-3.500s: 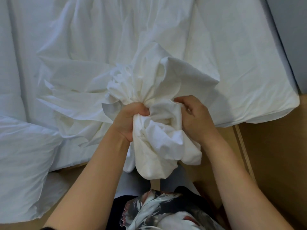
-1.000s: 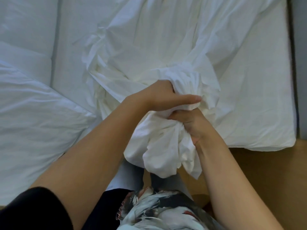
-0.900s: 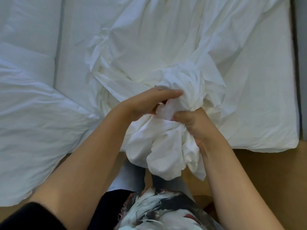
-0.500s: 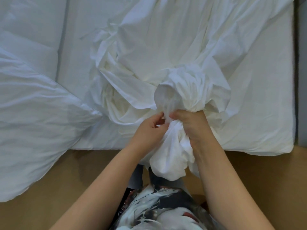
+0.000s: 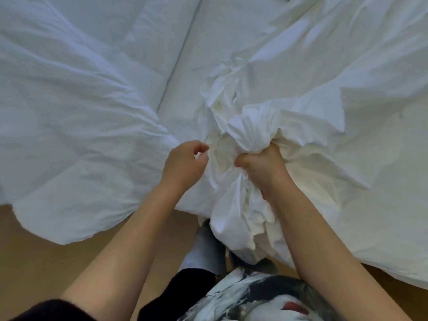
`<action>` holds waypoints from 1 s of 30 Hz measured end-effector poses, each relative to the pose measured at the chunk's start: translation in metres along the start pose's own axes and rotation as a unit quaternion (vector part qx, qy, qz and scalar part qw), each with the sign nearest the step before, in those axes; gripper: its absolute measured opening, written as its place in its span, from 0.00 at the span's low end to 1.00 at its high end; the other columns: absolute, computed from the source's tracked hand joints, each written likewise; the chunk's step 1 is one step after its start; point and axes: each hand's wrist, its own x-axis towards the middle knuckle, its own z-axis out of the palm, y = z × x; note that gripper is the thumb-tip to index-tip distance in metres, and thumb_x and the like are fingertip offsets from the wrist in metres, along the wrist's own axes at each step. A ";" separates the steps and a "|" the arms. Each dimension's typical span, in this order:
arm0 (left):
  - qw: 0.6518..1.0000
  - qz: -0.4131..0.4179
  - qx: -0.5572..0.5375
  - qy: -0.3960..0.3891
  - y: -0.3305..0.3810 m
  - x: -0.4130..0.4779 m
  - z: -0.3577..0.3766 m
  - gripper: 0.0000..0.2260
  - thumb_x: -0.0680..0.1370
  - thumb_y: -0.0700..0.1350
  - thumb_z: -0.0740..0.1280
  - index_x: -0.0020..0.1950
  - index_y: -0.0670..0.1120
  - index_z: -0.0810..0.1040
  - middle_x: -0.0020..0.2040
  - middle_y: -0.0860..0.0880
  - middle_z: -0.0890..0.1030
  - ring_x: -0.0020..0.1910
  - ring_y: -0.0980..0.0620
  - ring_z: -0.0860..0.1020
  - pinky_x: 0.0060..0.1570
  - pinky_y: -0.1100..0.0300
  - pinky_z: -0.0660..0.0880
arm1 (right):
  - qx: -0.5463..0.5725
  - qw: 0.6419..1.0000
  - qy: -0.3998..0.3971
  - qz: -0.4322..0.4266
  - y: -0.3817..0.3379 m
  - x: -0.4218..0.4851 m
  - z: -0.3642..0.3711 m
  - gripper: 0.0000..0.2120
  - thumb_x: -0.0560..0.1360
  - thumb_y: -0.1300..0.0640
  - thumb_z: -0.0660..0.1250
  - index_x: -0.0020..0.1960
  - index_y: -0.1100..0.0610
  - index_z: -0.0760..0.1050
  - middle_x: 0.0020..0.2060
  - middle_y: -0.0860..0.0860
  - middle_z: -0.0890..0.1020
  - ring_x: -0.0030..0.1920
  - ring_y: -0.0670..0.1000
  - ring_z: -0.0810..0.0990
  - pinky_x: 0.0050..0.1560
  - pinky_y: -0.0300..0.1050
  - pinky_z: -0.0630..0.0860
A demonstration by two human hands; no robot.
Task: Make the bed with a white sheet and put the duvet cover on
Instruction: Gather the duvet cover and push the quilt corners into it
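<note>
While the duvet cover [image 5: 250,135] is lying bunched at the near edge of the bed [image 5: 208,31], spilling toward the floor [image 5: 34,262], I am watching the right hand [image 5: 261,167] clenching its gathered neck. The left hand [image 5: 183,165] is hovering just beside it, fingers loosely curled, holding nothing. The cover is looking soft, light and floppy, so I am favouring a seam or corner.

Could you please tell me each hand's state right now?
Left hand: fingers curled; whether it holds anything cannot be told.
Right hand: closed on the bunched white fabric.
</note>
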 end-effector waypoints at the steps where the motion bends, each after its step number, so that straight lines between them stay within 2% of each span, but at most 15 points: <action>1: 0.999 -0.010 0.016 0.049 -0.014 0.006 -0.011 0.13 0.77 0.42 0.63 0.60 0.46 0.78 0.59 0.50 0.79 0.58 0.53 0.75 0.55 0.63 0.67 | -0.001 1.000 -0.014 -0.002 -0.002 0.001 0.012 0.15 0.66 0.70 0.66 0.42 0.51 0.73 0.40 0.52 0.80 0.41 0.51 0.80 0.41 0.48 0.79; 3: 0.992 -0.016 0.084 0.091 -0.041 0.017 -0.026 0.17 0.77 0.45 0.63 0.65 0.47 0.75 0.64 0.48 0.75 0.63 0.48 0.71 0.59 0.58 0.66 | 0.004 1.000 -0.025 0.004 -0.006 0.005 0.034 0.15 0.67 0.70 0.66 0.42 0.51 0.73 0.41 0.52 0.80 0.41 0.51 0.80 0.44 0.50 0.80; 4: 0.985 -0.004 0.161 0.068 -0.053 0.020 -0.028 0.20 0.76 0.47 0.64 0.68 0.48 0.72 0.67 0.48 0.72 0.66 0.46 0.68 0.63 0.54 0.64 | 0.004 1.000 -0.027 0.010 -0.008 0.007 0.045 0.14 0.68 0.71 0.66 0.42 0.51 0.73 0.42 0.54 0.80 0.43 0.54 0.81 0.47 0.53 0.80; 5: 0.965 0.023 0.260 0.026 -0.062 0.024 -0.026 0.24 0.76 0.50 0.64 0.71 0.49 0.67 0.71 0.48 0.68 0.70 0.45 0.63 0.66 0.50 0.61 | 0.000 0.999 -0.030 0.016 -0.010 0.010 0.055 0.13 0.68 0.71 0.65 0.43 0.53 0.73 0.44 0.58 0.80 0.44 0.58 0.81 0.48 0.58 0.80; 7: 0.896 0.091 0.430 -0.066 -0.078 0.030 -0.015 0.34 0.74 0.57 0.65 0.76 0.50 0.55 0.76 0.47 0.56 0.75 0.43 0.51 0.70 0.41 0.51 | -0.016 0.999 -0.037 0.023 -0.013 0.015 0.068 0.13 0.67 0.71 0.65 0.45 0.56 0.74 0.47 0.63 0.80 0.47 0.63 0.80 0.49 0.64 0.78; 9: 0.830 0.119 0.530 -0.124 -0.093 0.037 -0.004 0.44 0.72 0.62 0.67 0.77 0.50 0.44 0.78 0.45 0.46 0.76 0.41 0.42 0.68 0.33 0.41 | -0.044 0.998 -0.041 0.033 -0.010 0.019 0.072 0.12 0.67 0.70 0.66 0.47 0.58 0.74 0.48 0.65 0.79 0.48 0.65 0.80 0.49 0.65 0.77; 11: 0.811 0.104 0.563 -0.125 -0.100 0.046 -0.003 0.39 0.75 0.56 0.66 0.77 0.49 0.47 0.76 0.43 0.52 0.75 0.40 0.46 0.67 0.32 0.38 | -0.071 0.996 -0.041 0.045 -0.004 0.022 0.072 0.12 0.67 0.70 0.66 0.47 0.56 0.74 0.47 0.63 0.80 0.48 0.64 0.80 0.51 0.63 0.78; 12: 0.823 0.103 0.550 -0.100 -0.100 0.049 -0.006 0.29 0.77 0.51 0.64 0.75 0.49 0.56 0.72 0.43 0.61 0.73 0.41 0.54 0.68 0.33 0.38 | -0.083 0.994 -0.038 0.052 -0.001 0.021 0.071 0.12 0.67 0.69 0.66 0.45 0.54 0.73 0.47 0.61 0.80 0.47 0.63 0.80 0.51 0.63 0.78; 14: 0.882 0.120 0.455 -0.027 -0.098 0.052 -0.009 0.13 0.79 0.44 0.58 0.63 0.48 0.73 0.58 0.45 0.74 0.62 0.42 0.68 0.70 0.37 0.44 | -0.099 0.993 -0.027 0.058 0.002 0.019 0.072 0.11 0.67 0.69 0.66 0.45 0.57 0.73 0.48 0.63 0.79 0.48 0.64 0.79 0.49 0.64 0.78; 17: 0.947 0.191 0.255 0.039 -0.076 0.037 -0.012 0.08 0.78 0.40 0.62 0.50 0.42 0.81 0.44 0.41 0.78 0.47 0.39 0.74 0.66 0.39 0.60 | -0.106 0.994 -0.003 0.026 0.003 0.015 0.071 0.12 0.67 0.71 0.65 0.50 0.69 0.72 0.45 0.65 0.79 0.46 0.65 0.79 0.47 0.56 0.79; 20: 0.952 0.256 0.152 0.069 -0.035 0.019 -0.011 0.06 0.69 0.32 0.67 0.43 0.37 0.82 0.37 0.39 0.77 0.38 0.39 0.73 0.52 0.38 0.69 | -0.094 0.995 0.003 0.009 0.000 0.007 0.059 0.10 0.66 0.72 0.66 0.48 0.71 0.72 0.38 0.61 0.76 0.39 0.59 0.76 0.39 0.47 0.71; 22: 0.944 0.302 0.108 0.080 -0.002 0.008 -0.004 0.05 0.68 0.30 0.67 0.40 0.36 0.81 0.35 0.39 0.77 0.35 0.39 0.73 0.47 0.43 0.70 | -0.061 0.998 0.022 0.005 -0.005 -0.002 0.035 0.11 0.65 0.72 0.66 0.48 0.71 0.73 0.41 0.66 0.78 0.39 0.62 0.78 0.39 0.47 0.71; 24: 0.938 0.334 0.048 0.083 0.036 -0.005 0.012 0.04 0.69 0.33 0.67 0.39 0.37 0.81 0.34 0.40 0.77 0.35 0.39 0.74 0.46 0.46 0.69 | -0.031 0.998 0.057 -0.006 -0.014 -0.015 -0.006 0.14 0.64 0.72 0.68 0.49 0.67 0.75 0.45 0.66 0.80 0.44 0.64 0.80 0.40 0.48 0.74; 27: 0.928 0.366 -0.034 0.064 0.097 -0.030 0.047 0.08 0.72 0.40 0.64 0.39 0.38 0.82 0.34 0.42 0.77 0.35 0.41 0.73 0.46 0.51 0.68 | -0.001 0.997 0.071 -0.036 -0.029 -0.046 -0.080 0.16 0.61 0.69 0.70 0.46 0.56 0.80 0.43 0.57 0.84 0.43 0.56 0.84 0.40 0.48 0.80; 30: 0.925 0.377 -0.042 -0.002 0.140 -0.057 0.087 0.07 0.71 0.39 0.66 0.42 0.38 0.83 0.39 0.39 0.79 0.40 0.39 0.74 0.49 0.48 0.68 | -0.024 0.993 0.113 -0.038 -0.022 -0.075 -0.138 0.21 0.62 0.70 0.71 0.50 0.52 0.80 0.44 0.49 0.85 0.45 0.50 0.84 0.40 0.43 0.81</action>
